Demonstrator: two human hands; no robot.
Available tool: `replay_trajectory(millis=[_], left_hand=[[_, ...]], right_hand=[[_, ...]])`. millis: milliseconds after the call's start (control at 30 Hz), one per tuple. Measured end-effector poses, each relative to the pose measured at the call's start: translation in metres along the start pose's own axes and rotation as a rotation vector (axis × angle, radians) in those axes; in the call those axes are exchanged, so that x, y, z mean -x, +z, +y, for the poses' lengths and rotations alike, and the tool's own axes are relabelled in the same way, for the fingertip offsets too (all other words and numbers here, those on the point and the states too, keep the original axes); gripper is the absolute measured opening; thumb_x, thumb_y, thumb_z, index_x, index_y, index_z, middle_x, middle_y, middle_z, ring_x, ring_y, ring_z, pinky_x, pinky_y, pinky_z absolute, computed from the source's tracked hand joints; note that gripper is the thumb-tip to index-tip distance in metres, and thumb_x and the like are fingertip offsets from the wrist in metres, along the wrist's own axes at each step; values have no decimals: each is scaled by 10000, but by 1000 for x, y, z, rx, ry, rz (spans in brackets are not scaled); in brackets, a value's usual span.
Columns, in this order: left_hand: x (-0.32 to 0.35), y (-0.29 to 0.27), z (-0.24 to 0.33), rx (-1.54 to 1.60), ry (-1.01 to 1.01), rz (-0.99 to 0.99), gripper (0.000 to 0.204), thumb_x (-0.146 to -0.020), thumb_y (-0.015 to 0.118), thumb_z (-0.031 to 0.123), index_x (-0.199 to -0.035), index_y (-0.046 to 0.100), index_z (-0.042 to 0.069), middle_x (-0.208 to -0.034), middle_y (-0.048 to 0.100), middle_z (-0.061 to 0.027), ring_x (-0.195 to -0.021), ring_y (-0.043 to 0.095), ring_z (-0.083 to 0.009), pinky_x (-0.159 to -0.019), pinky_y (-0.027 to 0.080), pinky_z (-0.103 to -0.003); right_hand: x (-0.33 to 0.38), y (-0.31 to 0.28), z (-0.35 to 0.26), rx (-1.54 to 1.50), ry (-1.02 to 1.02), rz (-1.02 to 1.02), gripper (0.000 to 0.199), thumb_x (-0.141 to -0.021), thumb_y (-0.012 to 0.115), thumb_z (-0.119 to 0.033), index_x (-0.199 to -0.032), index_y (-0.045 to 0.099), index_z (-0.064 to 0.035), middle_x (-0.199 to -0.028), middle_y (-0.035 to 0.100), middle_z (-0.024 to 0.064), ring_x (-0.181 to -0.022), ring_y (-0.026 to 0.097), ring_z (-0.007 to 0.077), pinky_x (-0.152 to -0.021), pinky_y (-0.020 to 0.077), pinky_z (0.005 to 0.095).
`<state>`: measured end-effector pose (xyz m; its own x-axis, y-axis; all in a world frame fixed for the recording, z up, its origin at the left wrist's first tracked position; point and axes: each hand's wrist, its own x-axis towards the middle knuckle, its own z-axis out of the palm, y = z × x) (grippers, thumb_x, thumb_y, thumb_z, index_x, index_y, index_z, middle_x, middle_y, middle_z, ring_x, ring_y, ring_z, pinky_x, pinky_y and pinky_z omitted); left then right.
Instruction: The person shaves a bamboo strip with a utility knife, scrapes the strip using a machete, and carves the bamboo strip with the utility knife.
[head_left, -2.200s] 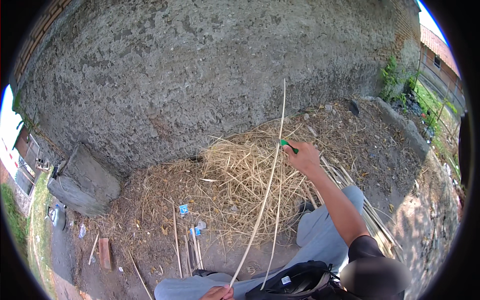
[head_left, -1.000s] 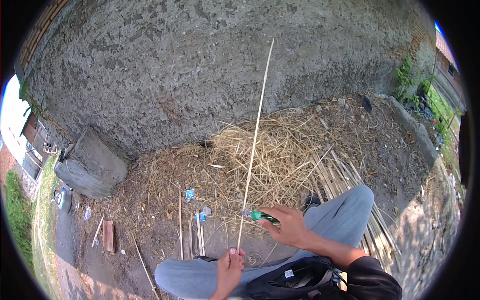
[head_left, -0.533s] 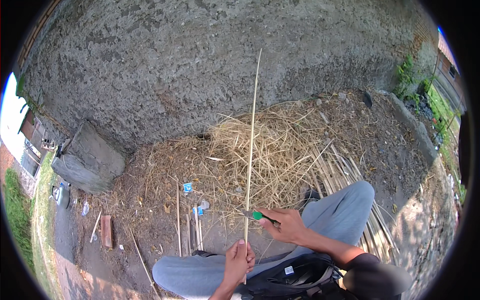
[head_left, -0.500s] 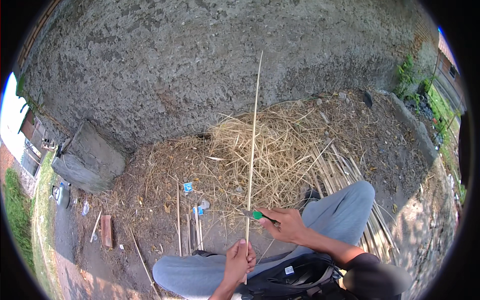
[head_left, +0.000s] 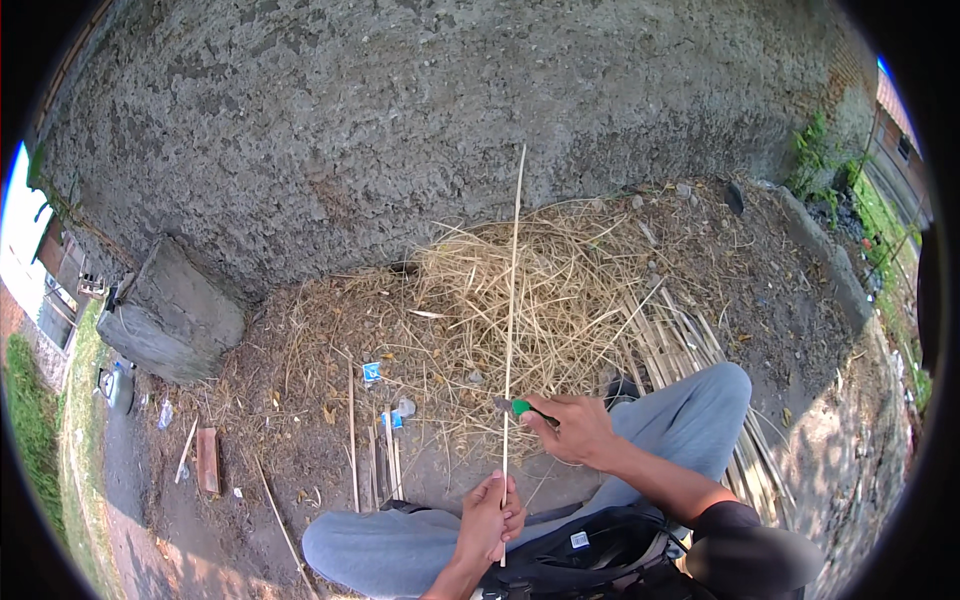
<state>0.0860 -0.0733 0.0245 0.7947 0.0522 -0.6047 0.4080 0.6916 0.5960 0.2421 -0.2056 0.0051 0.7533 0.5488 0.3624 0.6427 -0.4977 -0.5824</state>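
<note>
Two hands work one long thin bamboo strip (head_left: pixel 511 300) that rises from lower centre toward the wall (head_left: pixel 400 130). The left hand's (head_left: pixel 490 520) fingers (head_left: pixel 512 512) are clamped around its lower end; the right hand (head_left: pixel 575 430) grips a green-handled knife (head_left: pixel 520 407) against it, just above. A steady lower grip and a shallow blade angle seem best. Straw shavings (head_left: pixel 540 290) lie beyond the knees.

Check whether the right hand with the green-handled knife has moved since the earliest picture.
Yes. The right hand with the green-handled knife has come down from the straw pile toward the person's knee, near the thin stick's lower end.
</note>
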Motion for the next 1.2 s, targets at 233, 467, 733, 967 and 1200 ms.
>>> replay_trajectory(millis=[233,467,733,967,1200], left_hand=[[-4,-3,-1,-8,-47,20,302,-1062,396,330,-904,468,82,-568,312,16,-418,267,-67,-365,216,-240],[-8,-9,-4,-30,23,40,309,-1062,395,329,-914,486,74,-567,330,6,-414,278,-69,-353,208,-235],[8,-9,2,-191,88,81,318,-1057,421,318,-891,486,55,-544,323,16,-407,297,-64,-349,229,-233],[46,-1,0,-423,130,22,348,-1004,540,407,-830,556,105,-598,431,75,-474,363,-18,-420,268,-195],[33,-10,8,-295,216,31,332,-1039,489,287,-839,505,22,-561,416,13,-444,356,-40,-388,269,-222]], right_hand=[[-21,2,17,41,89,-51,263,-898,650,-332,-1076,718,-150,-665,659,93,-571,636,306,-491,480,422],[-40,10,22,107,123,-24,280,-895,650,-353,-1077,724,-152,-674,675,86,-560,639,306,-488,483,418],[-56,1,30,140,103,85,294,-920,597,-401,-1076,727,-189,-647,657,124,-560,633,337,-512,489,460],[-78,-69,116,51,526,284,319,-958,580,-335,-1163,704,-125,-576,561,75,-531,561,192,-537,430,373],[-19,-43,44,-791,422,188,335,-1015,528,-225,-1204,643,27,-665,481,-70,-548,335,12,-484,266,220]])
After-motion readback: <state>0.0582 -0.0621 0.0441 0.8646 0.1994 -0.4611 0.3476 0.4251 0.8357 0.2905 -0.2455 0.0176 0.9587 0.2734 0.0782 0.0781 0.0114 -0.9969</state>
